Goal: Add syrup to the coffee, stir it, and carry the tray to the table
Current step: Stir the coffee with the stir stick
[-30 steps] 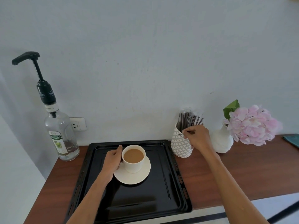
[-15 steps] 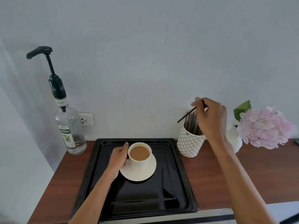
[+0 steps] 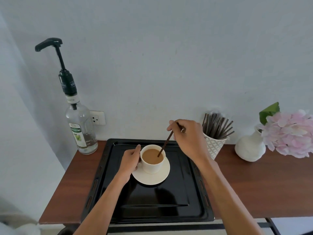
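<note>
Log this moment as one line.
phase: stir | left hand: holds cup | right hand: pinches stirrer, tip in coffee | cup: on saucer, on tray | bottle: left of tray

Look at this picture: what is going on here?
A person works at a counter. The right hand pinches a brown stir stick whose tip sits in the coffee cup. The left hand holds the cup's side on its saucer on the black tray. The syrup bottle stands apart at the left.

Left hand (image 3: 129,161) curled round cup (image 3: 151,167); right hand (image 3: 188,139) raised, pinching stirrer (image 3: 165,145).
</note>
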### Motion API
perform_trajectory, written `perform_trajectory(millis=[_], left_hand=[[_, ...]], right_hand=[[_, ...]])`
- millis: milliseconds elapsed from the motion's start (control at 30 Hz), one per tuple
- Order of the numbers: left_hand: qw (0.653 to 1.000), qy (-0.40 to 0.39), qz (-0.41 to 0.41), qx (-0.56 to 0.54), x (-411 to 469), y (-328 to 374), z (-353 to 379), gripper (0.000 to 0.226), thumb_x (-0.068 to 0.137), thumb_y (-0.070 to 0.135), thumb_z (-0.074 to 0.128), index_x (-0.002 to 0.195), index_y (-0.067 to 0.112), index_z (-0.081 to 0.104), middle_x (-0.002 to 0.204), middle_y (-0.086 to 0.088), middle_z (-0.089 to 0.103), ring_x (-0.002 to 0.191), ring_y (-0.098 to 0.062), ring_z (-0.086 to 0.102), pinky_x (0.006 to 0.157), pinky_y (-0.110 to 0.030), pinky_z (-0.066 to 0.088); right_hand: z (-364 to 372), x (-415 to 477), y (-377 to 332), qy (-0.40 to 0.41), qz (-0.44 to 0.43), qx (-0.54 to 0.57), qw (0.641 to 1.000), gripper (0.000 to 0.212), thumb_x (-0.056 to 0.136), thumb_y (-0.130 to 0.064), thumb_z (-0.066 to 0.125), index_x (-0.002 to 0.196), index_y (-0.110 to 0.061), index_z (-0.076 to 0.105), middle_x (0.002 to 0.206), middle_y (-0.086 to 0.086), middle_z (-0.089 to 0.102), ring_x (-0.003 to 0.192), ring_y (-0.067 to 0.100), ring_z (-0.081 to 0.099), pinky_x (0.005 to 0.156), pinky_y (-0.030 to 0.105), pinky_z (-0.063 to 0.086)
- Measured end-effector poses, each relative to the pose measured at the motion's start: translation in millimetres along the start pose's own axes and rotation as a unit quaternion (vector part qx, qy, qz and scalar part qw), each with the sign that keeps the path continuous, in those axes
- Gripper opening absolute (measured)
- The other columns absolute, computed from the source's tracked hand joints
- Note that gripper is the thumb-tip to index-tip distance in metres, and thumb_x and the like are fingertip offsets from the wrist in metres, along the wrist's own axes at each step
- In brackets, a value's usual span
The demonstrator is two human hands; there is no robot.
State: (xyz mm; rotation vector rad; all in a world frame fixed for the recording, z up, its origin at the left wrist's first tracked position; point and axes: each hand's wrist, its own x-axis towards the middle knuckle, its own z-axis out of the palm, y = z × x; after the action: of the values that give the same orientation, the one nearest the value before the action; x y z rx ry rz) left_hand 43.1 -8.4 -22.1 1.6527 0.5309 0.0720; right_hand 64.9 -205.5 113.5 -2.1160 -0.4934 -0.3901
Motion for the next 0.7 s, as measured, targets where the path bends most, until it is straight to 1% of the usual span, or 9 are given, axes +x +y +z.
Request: perform_trajectory(millis=[133,167,233,300,333,400,533,600,700], left_hand=[[1.0,-0.005,0.008,0.009,-2.9,-0.4,1.0,0.047,0.102,0.042,0.047,0.07,0.009,0.057,0.046,0.007,0.041,0.047,-0.01,0.037,0.046,-0.023,0.029],[1.0,-0.009,0.01,0.009,-4.7,0.9,2.5,0.047,0.102,0.042,0.047,0.071,0.009,0.057,0.046,0.007,0.04,0.047,-0.009,0.037,0.046,-0.022,0.029],[1.0,-0.014,0.014,0.004,-5.9,2.4,4.1,0.046,0.103,0.042,0.046,0.073,0.009,0.059,0.046,0.007,0.039,0.045,-0.009,0.035,0.045,-0.022,0.028],[1.0,-0.01,0.012,0.0,-5.3,-0.4,3.1,0.046,0.103,0.042,0.046,0.073,0.01,0.059,0.047,0.005,0.038,0.045,-0.009,0.034,0.045,-0.022,0.027],[1.0,-0.011,0.013,-0.002,-4.8,-0.9,3.1,0.046,0.103,0.043,0.046,0.072,0.01,0.058,0.048,0.005,0.037,0.045,-0.01,0.033,0.045,-0.023,0.026],[1.0,-0.011,0.013,-0.005,-4.0,-1.8,3.1,0.047,0.102,0.043,0.046,0.069,0.01,0.054,0.047,0.005,0.035,0.044,-0.01,0.031,0.044,-0.023,0.025],[1.0,-0.003,0.014,-0.006,-2.9,-3.0,3.8,0.053,0.102,0.044,0.046,0.059,0.014,0.041,0.045,0.006,0.033,0.042,-0.01,0.029,0.043,-0.022,0.023],[1.0,-0.002,0.017,-0.004,-3.2,-3.4,3.7,0.054,0.102,0.045,0.046,0.061,0.011,0.042,0.045,0.006,0.033,0.042,-0.01,0.029,0.043,-0.021,0.024],[1.0,0.0,0.025,-0.008,-3.5,-5.7,3.5,0.052,0.102,0.044,0.047,0.065,0.008,0.049,0.044,0.006,0.034,0.041,-0.009,0.03,0.042,-0.021,0.024]], right_hand=[[17.4,-11.6,-1.0,-0.063,-0.006,-0.016,0.998,0.031,0.1,-0.029,0.065,0.078,-0.015,0.082,0.052,-0.017,0.064,0.054,0.002,0.061,0.056,0.013,0.043],[19.3,-14.7,-0.4,-0.079,0.0,-0.015,0.997,0.031,0.099,-0.03,0.065,0.077,-0.015,0.082,0.055,-0.011,0.068,0.052,0.005,0.06,0.056,0.018,0.046],[25.3,-17.3,-0.4,-0.11,0.02,-0.008,0.994,0.034,0.099,-0.035,0.065,0.075,-0.016,0.081,0.056,0.0,0.069,0.049,0.01,0.057,0.061,0.037,0.052],[31.5,-19.8,0.3,-0.139,0.039,-0.009,0.989,0.04,0.1,-0.04,0.061,0.071,-0.018,0.079,0.056,0.002,0.068,0.053,0.021,0.062,0.066,0.042,0.055],[33.6,-20.3,0.9,-0.156,0.042,-0.02,0.987,0.043,0.101,-0.042,0.059,0.07,-0.019,0.078,0.055,-0.001,0.066,0.056,0.022,0.063,0.067,0.042,0.056],[38.1,-19.7,3.1,-0.186,0.042,-0.047,0.981,0.048,0.103,-0.044,0.053,0.07,-0.019,0.075,0.052,-0.006,0.061,0.056,0.016,0.062,0.067,0.04,0.056],[48.0,-13.2,7.7,-0.196,0.041,-0.002,0.98,0.049,0.107,-0.04,0.047,0.072,-0.019,0.073,0.054,-0.004,0.063,0.054,0.006,0.059,0.068,0.025,0.052],[52.2,-8.9,10.0,-0.186,0.035,-0.006,0.982,0.048,0.108,-0.04,0.046,0.074,-0.018,0.073,0.054,-0.003,0.063,0.055,0.01,0.061,0.069,0.029,0.054],[50.1,-3.2,17.2,-0.153,0.029,-0.063,0.986,0.049,0.108,-0.042,0.045,0.071,-0.02,0.068,0.053,-0.008,0.06,0.051,0.009,0.058,0.063,0.035,0.054]])
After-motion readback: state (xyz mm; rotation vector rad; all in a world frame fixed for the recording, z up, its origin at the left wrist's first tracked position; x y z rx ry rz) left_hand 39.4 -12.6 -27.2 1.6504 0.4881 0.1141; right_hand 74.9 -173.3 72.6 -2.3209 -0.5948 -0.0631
